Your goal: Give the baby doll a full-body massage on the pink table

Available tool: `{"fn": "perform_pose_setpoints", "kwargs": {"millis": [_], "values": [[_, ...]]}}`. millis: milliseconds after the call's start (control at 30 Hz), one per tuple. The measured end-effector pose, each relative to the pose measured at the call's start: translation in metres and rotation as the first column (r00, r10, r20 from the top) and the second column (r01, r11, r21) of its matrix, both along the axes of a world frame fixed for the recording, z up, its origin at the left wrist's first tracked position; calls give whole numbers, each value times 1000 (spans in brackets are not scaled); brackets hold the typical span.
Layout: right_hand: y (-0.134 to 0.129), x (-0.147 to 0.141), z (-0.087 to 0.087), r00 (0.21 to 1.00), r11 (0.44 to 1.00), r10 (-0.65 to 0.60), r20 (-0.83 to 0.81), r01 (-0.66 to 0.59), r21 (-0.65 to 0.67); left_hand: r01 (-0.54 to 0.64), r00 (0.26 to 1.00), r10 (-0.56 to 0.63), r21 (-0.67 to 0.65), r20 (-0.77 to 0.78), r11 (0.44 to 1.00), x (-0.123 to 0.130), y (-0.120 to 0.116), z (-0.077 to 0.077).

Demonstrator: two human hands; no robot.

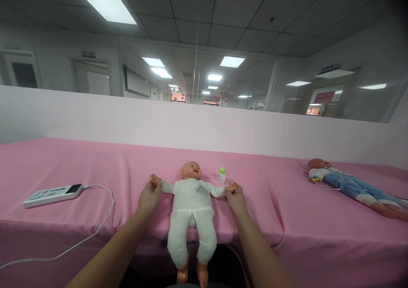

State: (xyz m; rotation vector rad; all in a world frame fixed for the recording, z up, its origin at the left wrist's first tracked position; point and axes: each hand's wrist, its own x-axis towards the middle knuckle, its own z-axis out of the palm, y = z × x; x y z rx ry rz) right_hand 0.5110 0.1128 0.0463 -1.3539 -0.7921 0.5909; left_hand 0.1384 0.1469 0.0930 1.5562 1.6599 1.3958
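A baby doll (pixel 193 196) in a white top and white trousers lies on its back on the pink cloth, head away from me, arms spread sideways. Its bare feet hang past the front edge of the cloth. My left hand (pixel 149 198) is closed round the doll's hand on the left side. On the other side, my right hand (pixel 236 200) grips the doll's other hand at the wrist. A small clear bottle with a green cap (pixel 221 175) stands upright near the doll's head, just beyond my right hand.
A white handheld device (pixel 52 195) with a dark screen lies at the left, its white cable (pixel 106 220) curving toward the front edge. At the far right lies a second doll (pixel 353 186) in blue, with thin tubing. A low white wall (pixel 204 124) with glass above runs behind.
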Motion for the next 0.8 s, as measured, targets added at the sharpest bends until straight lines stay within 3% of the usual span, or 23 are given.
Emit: {"fn": "perform_pose_setpoints", "kwargs": {"millis": [100,233,333,400,467,533,600,667,733,800], "values": [[-7,-12,11,977,997,-20,213,5,71,57,994,-54,28,-97,998,16,-10,12],[-26,-44,40,879,969,107,464,-197,150,238,903,-154,171,-401,956,43,-22,28],[-41,-65,59,622,923,231,748,-383,33,377,777,-204,180,-595,909,58,-24,33],[-48,-74,65,434,903,260,862,-426,-58,469,692,-272,130,-669,874,62,-24,33],[-52,-78,68,331,910,253,909,-401,-107,521,630,-324,74,-705,850,63,-23,33],[-54,-80,67,287,917,254,924,-375,-135,536,606,-344,49,-717,843,62,-24,33],[-54,-81,65,293,917,257,921,-375,-137,542,600,-353,40,-718,839,61,-26,34],[-52,-80,62,356,915,256,899,-388,-107,535,615,-349,48,-707,844,59,-27,35],[-46,-75,59,486,910,269,831,-410,-55,505,668,-331,79,-667,860,55,-27,33],[-36,-65,56,681,913,279,677,-407,34,445,762,-305,120,-572,887,48,-23,31]]}}
